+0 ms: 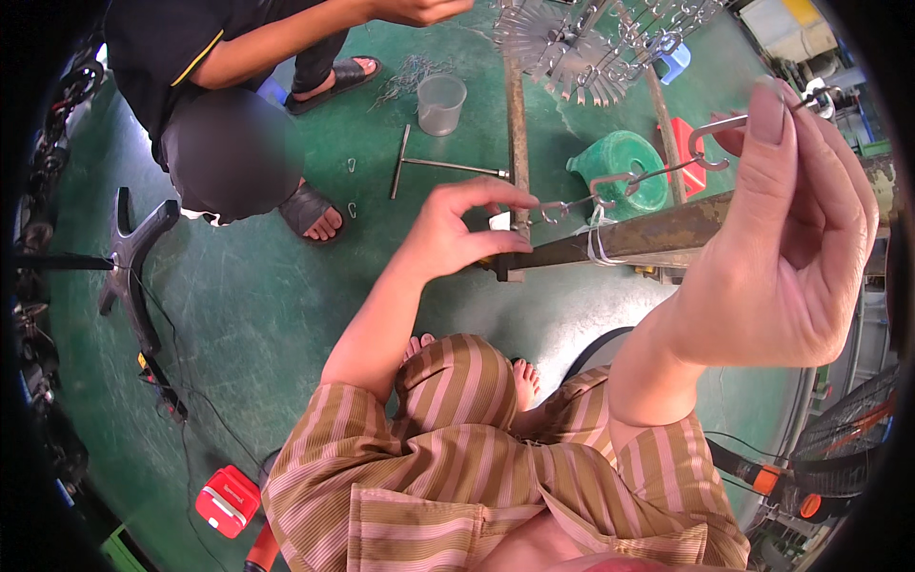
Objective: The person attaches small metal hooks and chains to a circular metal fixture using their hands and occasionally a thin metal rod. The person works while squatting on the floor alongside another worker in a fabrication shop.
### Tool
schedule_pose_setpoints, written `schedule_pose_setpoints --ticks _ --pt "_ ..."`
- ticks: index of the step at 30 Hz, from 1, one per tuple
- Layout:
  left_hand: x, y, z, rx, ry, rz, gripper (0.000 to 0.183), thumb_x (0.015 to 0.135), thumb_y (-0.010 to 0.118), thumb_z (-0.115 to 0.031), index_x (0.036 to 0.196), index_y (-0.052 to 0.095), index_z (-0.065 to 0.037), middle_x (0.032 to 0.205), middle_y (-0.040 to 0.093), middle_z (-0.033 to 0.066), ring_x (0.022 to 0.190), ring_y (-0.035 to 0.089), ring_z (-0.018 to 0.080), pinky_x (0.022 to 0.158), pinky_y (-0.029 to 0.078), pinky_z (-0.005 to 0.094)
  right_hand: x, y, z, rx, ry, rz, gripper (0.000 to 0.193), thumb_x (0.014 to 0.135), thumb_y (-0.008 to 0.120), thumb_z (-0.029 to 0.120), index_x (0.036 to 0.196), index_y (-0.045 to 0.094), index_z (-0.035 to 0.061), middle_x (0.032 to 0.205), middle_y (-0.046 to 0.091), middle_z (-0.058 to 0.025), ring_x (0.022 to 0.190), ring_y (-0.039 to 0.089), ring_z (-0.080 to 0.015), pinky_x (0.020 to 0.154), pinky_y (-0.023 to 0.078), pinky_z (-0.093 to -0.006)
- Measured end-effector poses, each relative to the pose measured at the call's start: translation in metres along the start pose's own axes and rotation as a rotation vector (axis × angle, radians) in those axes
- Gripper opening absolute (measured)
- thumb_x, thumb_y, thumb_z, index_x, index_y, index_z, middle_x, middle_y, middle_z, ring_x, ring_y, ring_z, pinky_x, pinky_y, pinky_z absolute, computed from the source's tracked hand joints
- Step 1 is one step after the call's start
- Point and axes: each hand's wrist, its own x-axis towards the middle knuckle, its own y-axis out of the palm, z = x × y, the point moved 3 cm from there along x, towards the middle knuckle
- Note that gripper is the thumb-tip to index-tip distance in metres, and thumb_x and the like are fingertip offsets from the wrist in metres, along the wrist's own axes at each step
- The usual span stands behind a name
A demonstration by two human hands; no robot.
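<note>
Raised at the right, my right hand (796, 229) pinches a bent metal hook (707, 157) between thumb and fingers. From it, a line of linked wire hooks (615, 181) runs left above a rusty metal bar (658, 227). My left hand (448, 229) is at the line's left end, thumb and index finger apart. Its index fingertip is close to a small metal hook (553, 212); whether they touch I cannot tell. White string (598, 238) is tied around the bar between my hands. The far end of the right hand's hook is partly hidden by the fingers.
Across from me, a person in dark clothes (257, 48) leans in. A rack of metal hooks (572, 48) stands beyond the bar. On the floor are a clear bucket (440, 105), a T-shaped metal tool (405, 162), a green stool (624, 172), a red box (229, 500) and a black stand (133, 267).
</note>
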Motion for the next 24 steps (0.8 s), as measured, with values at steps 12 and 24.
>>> schedule_pose_setpoints --ticks 12,24 --pt "-0.002 0.004 0.000 -0.050 -0.034 0.038 0.017 0.071 0.066 0.007 0.087 0.067 0.003 0.080 0.067 0.0109 0.073 0.064 0.0168 0.065 0.049 0.0254 0.002 -0.001 0.003 -0.056 -0.042 0.045 0.010 0.074 0.066 -0.012 0.082 0.061 -0.0105 0.087 0.062 -0.0149 0.062 0.063 -0.0170 0.055 0.055 -0.0236" --pt "0.003 -0.017 0.002 -0.352 -0.011 0.036 0.013 0.068 0.065 0.015 0.077 0.065 0.006 0.078 0.066 0.0174 0.073 0.064 0.0232 0.065 0.052 0.0293 0.001 -0.006 0.008 0.024 0.026 0.013 0.009 0.078 0.062 -0.012 0.086 0.060 -0.0101 0.093 0.058 -0.0145 0.066 0.064 -0.0182 0.060 0.056 -0.0249"
